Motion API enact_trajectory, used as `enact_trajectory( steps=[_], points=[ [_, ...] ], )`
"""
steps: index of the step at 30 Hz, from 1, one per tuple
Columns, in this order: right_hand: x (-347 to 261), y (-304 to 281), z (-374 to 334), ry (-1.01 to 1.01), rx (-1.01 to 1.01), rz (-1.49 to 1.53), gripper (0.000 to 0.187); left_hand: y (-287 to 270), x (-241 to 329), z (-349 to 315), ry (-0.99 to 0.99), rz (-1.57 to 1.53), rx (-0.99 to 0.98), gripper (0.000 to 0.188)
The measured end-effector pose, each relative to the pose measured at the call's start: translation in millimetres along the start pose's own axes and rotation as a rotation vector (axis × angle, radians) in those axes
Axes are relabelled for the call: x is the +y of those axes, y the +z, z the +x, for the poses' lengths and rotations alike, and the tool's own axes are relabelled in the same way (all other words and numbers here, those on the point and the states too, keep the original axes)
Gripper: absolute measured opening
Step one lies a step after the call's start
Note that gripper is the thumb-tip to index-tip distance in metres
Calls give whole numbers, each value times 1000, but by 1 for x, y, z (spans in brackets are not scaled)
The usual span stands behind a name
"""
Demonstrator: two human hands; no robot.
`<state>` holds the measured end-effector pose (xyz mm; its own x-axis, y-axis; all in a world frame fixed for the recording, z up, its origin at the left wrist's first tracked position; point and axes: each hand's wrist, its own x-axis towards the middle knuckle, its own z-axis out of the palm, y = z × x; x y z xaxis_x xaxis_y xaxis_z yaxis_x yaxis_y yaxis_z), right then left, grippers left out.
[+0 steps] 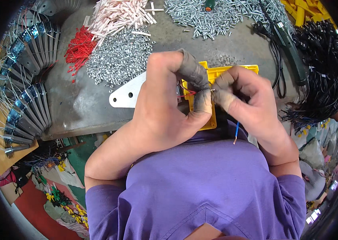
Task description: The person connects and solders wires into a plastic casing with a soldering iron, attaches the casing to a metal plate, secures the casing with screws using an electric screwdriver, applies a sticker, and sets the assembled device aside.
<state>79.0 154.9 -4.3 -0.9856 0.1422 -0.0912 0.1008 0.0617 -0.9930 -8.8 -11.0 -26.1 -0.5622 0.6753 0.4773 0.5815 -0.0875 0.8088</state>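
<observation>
My left hand (165, 96) has tape round its thumb and forefinger, which are pinched together on a thin red wire (187, 95). Close against it, my right hand (245, 90), also with taped fingertips, pinches something tiny at the meeting point; the fingers hide most of it. Below the right hand hangs a blue wire (237, 131) with a bare copper end. Behind both hands lies an open yellow plastic housing (251, 68), partly covered by them. A white tapered plate with round holes (123, 96) sticks out left of my left hand.
On the grey table (71, 100) are piles of nuts (117, 56), red parts (81, 50), pale strips (117, 16) and screws (205, 20). A dark corded tool (291, 52) and bundled black cables (323, 68) lie right. Rows of grey metal-like pieces (27, 112) stand left.
</observation>
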Motion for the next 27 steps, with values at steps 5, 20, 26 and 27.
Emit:
enact_trajectory(
  steps=[5, 20, 26, 27],
  points=[
    [-9, -8, 3, 116, -76, -91, 14, -6, 5, 5, -104, -165, -12, 53],
    [10, -11, 17, -585, 24, -415, 15, -19, 1, 13, 493, 545, -53, 52],
    [7, -15, 13, -509, -72, -487, 15, -15, 4, 18, -10, 29, -113, 67],
    [10, -14, 12, -493, -57, -425, 13, -21, -1, 16, 26, 201, -176, 59]
  ],
)
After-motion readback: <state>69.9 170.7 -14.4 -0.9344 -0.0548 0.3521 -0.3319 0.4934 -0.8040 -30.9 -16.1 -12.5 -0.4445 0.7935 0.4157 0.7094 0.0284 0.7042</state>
